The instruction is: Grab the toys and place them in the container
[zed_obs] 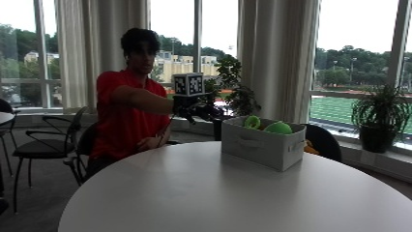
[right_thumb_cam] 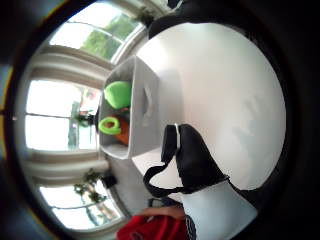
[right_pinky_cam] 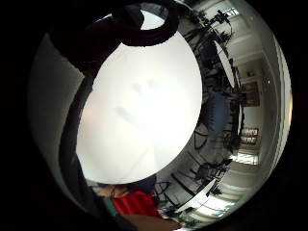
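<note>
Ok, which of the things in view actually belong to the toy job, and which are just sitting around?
Part of the job:
grey fabric container on the round white table
green ball-shaped toy in it
green ring-shaped toy in it
black-gloved right hand, raised beside the container

Just lying about:
potted plant on the windowsill
black chair behind the table

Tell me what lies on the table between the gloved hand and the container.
Nothing: in the outside view, the right hand hangs in the air beside the container, with only bare table below.
</note>
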### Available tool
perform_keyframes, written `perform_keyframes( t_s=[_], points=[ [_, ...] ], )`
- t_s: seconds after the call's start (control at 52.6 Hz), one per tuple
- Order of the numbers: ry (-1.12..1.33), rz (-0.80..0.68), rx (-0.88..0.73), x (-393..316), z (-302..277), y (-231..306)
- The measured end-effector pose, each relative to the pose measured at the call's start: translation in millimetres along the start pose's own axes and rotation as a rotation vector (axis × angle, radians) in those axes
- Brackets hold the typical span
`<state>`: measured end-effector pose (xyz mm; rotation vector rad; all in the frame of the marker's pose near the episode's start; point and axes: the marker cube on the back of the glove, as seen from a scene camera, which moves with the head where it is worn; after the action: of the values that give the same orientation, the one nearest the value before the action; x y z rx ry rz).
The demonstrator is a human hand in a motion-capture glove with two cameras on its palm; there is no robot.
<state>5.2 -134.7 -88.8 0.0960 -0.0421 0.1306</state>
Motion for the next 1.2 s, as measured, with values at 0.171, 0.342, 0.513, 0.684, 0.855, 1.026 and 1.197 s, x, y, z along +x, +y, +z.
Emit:
perform_keyframes(
  t_s=[0.171, 0.342, 0.513, 0.684, 0.855, 1.026, 1.197],
  points=[
    [-0.009, -0.029, -0.043, 11.6, 26.1, 4.6],
    [-0.014, -0.071, -0.068, 10.8, 38.4, 16.7],
    [-0.023, -0.079, -0.038, 9.3, 32.4, 33.2],
    [-0.035, -0.095, -0.018, 20.4, 27.7, 30.6],
    [-0.033, -0.085, -0.037, 22.7, 33.1, 35.7],
    [-0.040, -0.067, -0.052, 19.9, 35.4, 42.2],
    [-0.030, -0.067, -0.056, 19.3, 38.2, 49.7]
  ],
)
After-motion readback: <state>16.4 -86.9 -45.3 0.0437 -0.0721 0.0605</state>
